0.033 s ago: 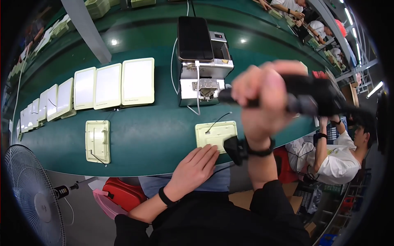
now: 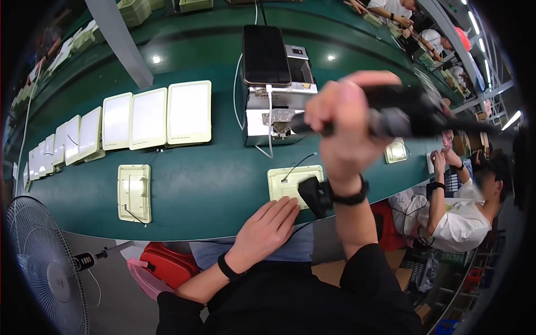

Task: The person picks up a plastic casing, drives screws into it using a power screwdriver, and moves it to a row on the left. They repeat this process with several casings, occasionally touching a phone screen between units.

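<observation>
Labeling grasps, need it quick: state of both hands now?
Left hand: open, lying over the near edge of the pale green panel.
Right hand: closed, holding a black tool, blurred.

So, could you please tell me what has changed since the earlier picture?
The right hand and the blurred black tool it grips have shifted slightly left, uncovering a small pale panel farther right. Nothing was visibly grasped or released. The left hand still rests on the pale green housing.
</observation>
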A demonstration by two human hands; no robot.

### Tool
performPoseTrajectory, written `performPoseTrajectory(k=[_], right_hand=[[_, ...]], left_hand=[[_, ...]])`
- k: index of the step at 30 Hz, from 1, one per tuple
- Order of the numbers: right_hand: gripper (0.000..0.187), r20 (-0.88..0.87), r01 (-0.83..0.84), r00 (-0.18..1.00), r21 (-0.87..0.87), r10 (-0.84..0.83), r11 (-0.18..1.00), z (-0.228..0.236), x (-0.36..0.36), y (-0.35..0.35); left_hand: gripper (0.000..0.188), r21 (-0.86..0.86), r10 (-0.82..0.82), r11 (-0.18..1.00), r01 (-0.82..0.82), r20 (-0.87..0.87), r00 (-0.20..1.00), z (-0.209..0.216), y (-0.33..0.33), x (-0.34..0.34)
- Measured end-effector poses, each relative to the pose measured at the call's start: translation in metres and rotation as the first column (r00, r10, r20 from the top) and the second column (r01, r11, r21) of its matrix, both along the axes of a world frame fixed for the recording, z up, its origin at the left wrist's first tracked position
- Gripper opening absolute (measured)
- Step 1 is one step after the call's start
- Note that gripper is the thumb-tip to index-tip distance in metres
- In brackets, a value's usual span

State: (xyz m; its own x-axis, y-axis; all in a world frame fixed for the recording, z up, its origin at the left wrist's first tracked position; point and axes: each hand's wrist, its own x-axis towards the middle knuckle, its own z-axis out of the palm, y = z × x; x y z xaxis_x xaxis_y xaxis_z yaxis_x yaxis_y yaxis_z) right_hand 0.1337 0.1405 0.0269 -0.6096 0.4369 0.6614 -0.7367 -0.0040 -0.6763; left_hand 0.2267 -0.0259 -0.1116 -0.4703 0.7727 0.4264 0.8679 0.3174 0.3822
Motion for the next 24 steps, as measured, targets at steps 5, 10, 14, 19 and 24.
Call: performPoseTrajectory(k=[5,10,14,19,24], right_hand=[[0.018,0.197,0.094,0.972,0.16,-0.126,0.983,0.003,-0.005,-0.007],[0.02,0.186,-0.092,0.979,0.054,0.08,0.994,-0.02,0.039,-0.014],[0.021,0.248,-0.208,0.952,0.088,0.181,0.974,-0.032,0.068,-0.021],[0.023,0.318,-0.216,0.933,0.115,0.17,0.97,-0.044,0.071,-0.023],[0.025,0.29,-0.212,0.941,0.112,0.172,0.971,-0.047,0.071,-0.024]], left_hand=[[0.041,0.011,-0.009,1.0,0.009,-0.007,1.0,-0.006,0.004,-0.004],[0.041,-0.014,-0.008,1.0,0.007,-0.04,0.999,-0.009,-0.004,-0.003],[0.041,-0.004,-0.001,1.0,0.001,-0.048,0.999,-0.011,-0.004,0.0],[0.042,0.009,-0.003,1.0,0.004,-0.012,1.0,-0.013,-0.001,-0.001],[0.041,0.025,0.004,1.0,-0.004,-0.005,1.0,-0.014,-0.002,0.001]])
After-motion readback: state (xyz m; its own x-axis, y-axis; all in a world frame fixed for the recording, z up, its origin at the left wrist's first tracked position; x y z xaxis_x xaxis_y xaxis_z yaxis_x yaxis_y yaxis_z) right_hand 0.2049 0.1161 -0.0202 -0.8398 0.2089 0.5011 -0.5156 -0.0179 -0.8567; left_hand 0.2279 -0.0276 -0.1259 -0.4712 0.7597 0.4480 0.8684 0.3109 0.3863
